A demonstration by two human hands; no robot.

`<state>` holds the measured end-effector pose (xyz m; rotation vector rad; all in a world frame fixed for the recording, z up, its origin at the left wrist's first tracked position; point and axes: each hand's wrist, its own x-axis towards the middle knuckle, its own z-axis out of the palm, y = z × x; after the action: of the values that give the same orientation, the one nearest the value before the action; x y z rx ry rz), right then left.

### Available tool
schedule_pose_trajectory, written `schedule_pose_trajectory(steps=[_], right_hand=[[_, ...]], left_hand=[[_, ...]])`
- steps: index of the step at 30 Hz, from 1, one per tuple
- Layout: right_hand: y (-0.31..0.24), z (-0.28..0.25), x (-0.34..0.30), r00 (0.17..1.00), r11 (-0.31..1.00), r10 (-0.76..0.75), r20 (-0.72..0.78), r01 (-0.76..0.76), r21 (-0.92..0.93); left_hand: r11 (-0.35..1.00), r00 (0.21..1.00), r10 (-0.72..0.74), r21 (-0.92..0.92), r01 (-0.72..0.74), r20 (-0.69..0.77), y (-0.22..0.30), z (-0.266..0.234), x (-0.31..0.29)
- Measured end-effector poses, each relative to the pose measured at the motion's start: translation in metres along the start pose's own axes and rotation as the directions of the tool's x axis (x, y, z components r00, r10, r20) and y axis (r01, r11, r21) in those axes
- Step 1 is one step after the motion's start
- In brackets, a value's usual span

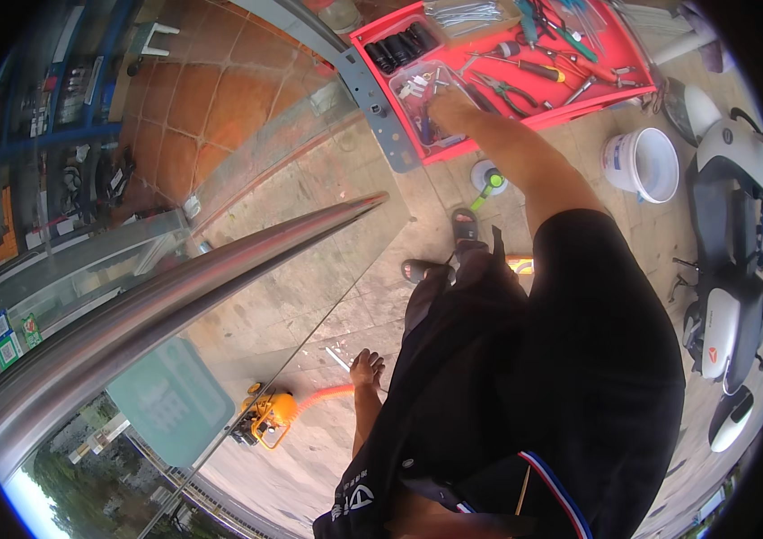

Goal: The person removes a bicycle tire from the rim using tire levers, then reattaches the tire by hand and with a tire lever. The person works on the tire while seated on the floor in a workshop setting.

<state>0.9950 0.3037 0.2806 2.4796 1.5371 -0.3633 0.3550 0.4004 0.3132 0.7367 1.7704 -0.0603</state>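
My right hand reaches down into a clear plastic bin of small mixed parts, at the left end of a red tool tray. Its fingertips are lost among the parts, so whether they grip anything is hidden. Pliers with dark green handles lie just right of that bin. Low on my left side, my left hand hangs with its fingers curled. A thin white strip shows right beside it; I cannot make out whether the hand holds it.
Black sockets, screwdrivers and a box of metal rods fill the tray. A white bucket and a scooter stand right. Along the left runs a glass door with a metal handle; an orange machine shows beyond it.
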Motion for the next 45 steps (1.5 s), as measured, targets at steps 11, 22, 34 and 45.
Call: schedule_pose_trajectory(steps=[11,22,34,45], right_hand=[[0.024,-0.055,-0.045,0.993,0.717,0.112,0.023,-0.097,0.69],[-0.244,-0.017,-0.333,0.587,-0.486,0.805,-0.088,0.736,0.471],[-0.701,0.075,-0.455,-0.308,-0.012,0.765,0.566,0.872,0.49],[-0.944,0.223,-0.502,-0.465,0.226,0.113,0.878,0.873,0.433]], left_hand=[[0.991,0.995,-0.027,0.131,0.014,0.094,0.049,-0.024,0.052],[0.563,0.826,0.045,0.669,-0.486,0.562,0.24,0.038,0.136],[-0.396,0.752,-0.181,0.653,-0.646,0.633,0.184,0.052,0.089],[-0.579,0.525,-0.516,0.176,-0.796,0.678,-0.122,0.083,0.068]])
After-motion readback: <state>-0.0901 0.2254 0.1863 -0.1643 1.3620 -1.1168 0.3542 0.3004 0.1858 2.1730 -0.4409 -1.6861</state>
